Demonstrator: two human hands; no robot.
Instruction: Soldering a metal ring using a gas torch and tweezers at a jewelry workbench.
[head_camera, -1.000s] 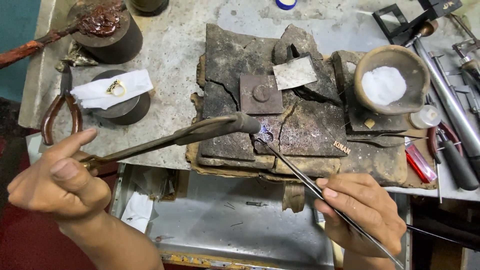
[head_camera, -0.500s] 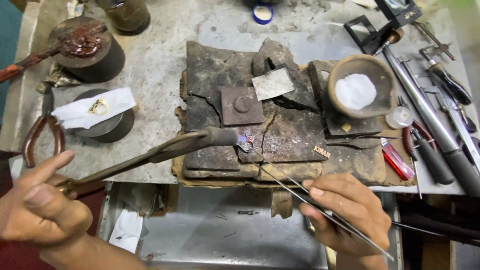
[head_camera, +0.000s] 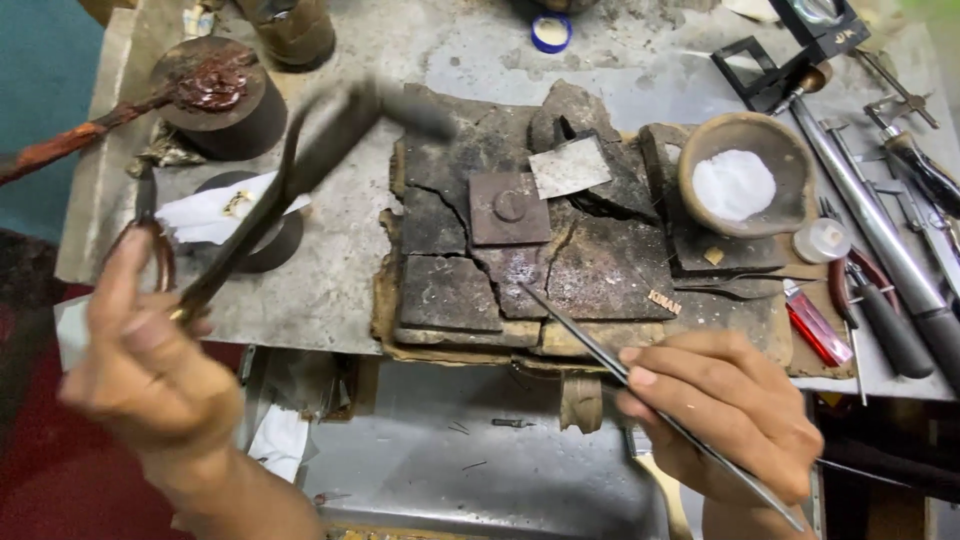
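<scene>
Grey metal table (head_camera: 330, 290), scarred and cluttered, under everything. At centre, cracked charred soldering block (head_camera: 530, 260), with a square metal plate (head_camera: 507, 208) lying on top. To its right, clay bowl (head_camera: 745, 175) of white powder, then pliers and other tools along the edge.

Torch (head_camera: 300, 170) no longer aimed low across the block as half a second ago: now swung up and away to the left, blurred with motion, nozzle above the block's upper left corner, no flame visible. Heating apparently paused or finished. Left hand (head_camera: 150, 370) closed around the torch's lower end, fingers wrapped.

Long thin tweezers (head_camera: 600, 350) little changed, tips resting on the block just below the square plate. Right hand (head_camera: 725, 410) pinching them between thumb and fingers, near the table's front edge.
</scene>
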